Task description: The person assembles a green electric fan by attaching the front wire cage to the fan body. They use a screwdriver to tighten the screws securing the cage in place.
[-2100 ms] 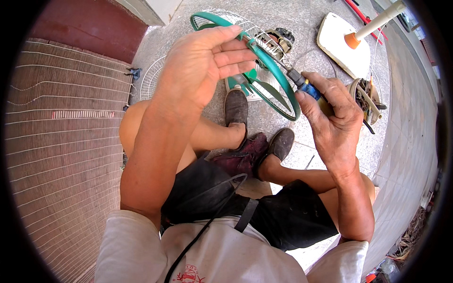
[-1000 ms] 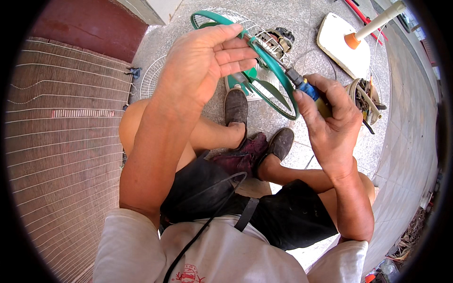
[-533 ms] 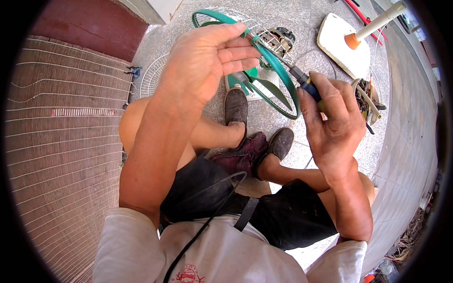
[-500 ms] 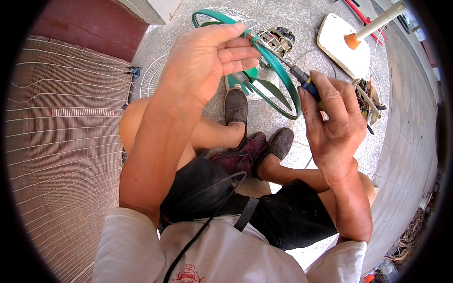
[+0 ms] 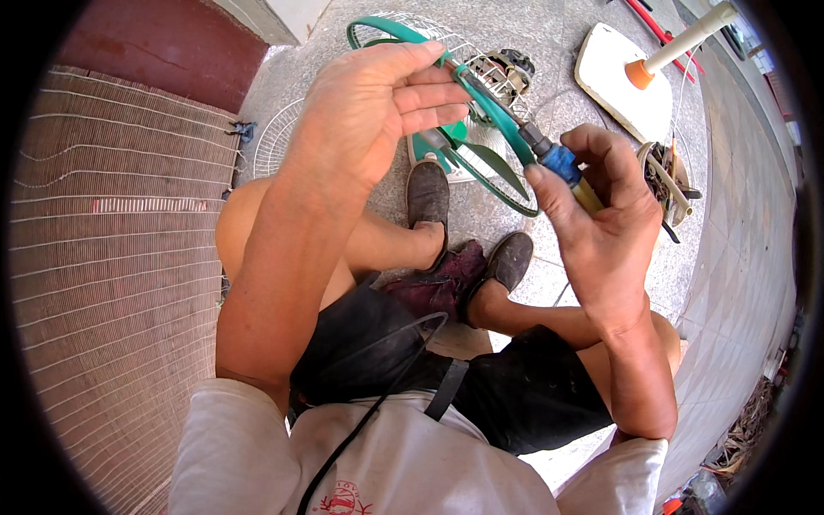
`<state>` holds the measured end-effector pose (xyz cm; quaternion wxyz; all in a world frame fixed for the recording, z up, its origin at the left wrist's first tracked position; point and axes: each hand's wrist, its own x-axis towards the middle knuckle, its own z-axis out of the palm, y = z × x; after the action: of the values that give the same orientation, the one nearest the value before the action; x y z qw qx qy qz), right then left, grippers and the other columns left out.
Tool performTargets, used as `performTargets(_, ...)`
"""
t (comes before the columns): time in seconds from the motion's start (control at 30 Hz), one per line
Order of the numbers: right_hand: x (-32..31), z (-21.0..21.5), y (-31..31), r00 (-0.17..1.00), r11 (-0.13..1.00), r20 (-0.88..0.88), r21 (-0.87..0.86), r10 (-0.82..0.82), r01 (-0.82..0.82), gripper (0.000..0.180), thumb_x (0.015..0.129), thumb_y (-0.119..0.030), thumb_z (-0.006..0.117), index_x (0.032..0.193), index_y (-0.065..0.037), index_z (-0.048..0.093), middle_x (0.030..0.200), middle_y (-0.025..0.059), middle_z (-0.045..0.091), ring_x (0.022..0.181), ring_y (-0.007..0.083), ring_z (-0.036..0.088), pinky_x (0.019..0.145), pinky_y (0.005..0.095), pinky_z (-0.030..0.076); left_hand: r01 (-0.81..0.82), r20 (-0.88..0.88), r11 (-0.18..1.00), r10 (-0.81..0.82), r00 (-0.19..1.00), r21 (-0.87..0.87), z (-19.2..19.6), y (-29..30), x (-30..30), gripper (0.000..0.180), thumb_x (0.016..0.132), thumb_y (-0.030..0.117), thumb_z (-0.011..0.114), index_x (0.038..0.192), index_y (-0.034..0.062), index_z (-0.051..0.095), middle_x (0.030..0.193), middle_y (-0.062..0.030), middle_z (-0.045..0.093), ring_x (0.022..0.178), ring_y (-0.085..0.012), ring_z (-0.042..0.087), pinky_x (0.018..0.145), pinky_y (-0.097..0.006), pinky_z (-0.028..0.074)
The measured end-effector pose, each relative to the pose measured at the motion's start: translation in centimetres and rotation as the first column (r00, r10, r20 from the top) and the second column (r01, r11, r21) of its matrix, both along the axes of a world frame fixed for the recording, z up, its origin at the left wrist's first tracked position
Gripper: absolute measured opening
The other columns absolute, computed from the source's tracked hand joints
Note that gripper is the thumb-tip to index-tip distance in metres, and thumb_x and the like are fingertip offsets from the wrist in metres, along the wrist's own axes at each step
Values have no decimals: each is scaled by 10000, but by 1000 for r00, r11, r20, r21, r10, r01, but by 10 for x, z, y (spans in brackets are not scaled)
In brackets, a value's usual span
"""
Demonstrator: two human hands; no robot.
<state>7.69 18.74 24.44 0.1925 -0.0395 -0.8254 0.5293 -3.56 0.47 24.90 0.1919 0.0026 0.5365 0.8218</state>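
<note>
My left hand (image 5: 378, 107) is raised at the upper middle, its thumb and fingers closed on a green plastic ring (image 5: 384, 26) that looks like a fan guard's rim. In my right hand (image 5: 605, 232) is a screwdriver (image 5: 562, 161) with a blue and yellow handle, gripped between thumb and bent fingers. Its shaft points up and left to the rim beside my left fingers; whether the tip sits in a screw I cannot make out. Green fan blades (image 5: 491, 163) show behind and below the ring.
A white wire guard (image 5: 276, 137) lies at the left, near a slatted bamboo mat (image 5: 120, 283). Past the ring is a fan motor (image 5: 513, 64). A white base with a pole (image 5: 614, 81) stands upper right, near loose parts (image 5: 665, 176). Maroon cloth (image 5: 442, 283) lies between my shoes.
The fingers of my right hand have shifted and loosened around the screwdriver, and its handle has turned, showing more blue. The green ring moved slightly left; my left hand barely moved.
</note>
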Motion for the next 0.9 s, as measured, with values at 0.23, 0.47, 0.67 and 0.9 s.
performTargets(0.23,-2,-7,6,978,886,-195,463,68,31,290,739,43,711,983,-52,588,925,107,593,741,291,618,615,338,508,-21,6,1000,21,1000,4,2,-1,1,258,875,116,657,1041,-72,600,975,-183,636,876,-308,672,804,-452,578)
performTargets(0.47,-2,-8,9,916,715,-383,673,121,187,331,720,4,744,1025,-72,639,942,85,620,743,244,635,598,337,517,1,26,1000,-2,1000,16,2,-1,0,239,871,114,660,1031,-55,601,972,-176,640,873,-302,672,801,-440,575)
performTargets(0.67,-4,-8,12,900,698,-426,671,87,250,306,736,-48,769,1027,-81,677,951,74,638,729,214,646,596,321,521,3,17,1000,-3,1000,10,1,-1,0,237,874,114,656,1034,-52,600,972,-177,643,884,-304,671,809,-441,572)
performTargets(0.9,-3,-7,9,930,781,-362,598,60,182,305,736,-32,773,1025,-59,678,913,76,641,687,213,646,586,309,523,6,-1,1000,-6,1000,11,1,-1,-1,252,874,105,655,1045,-70,596,980,-185,637,889,-312,668,813,-453,576)
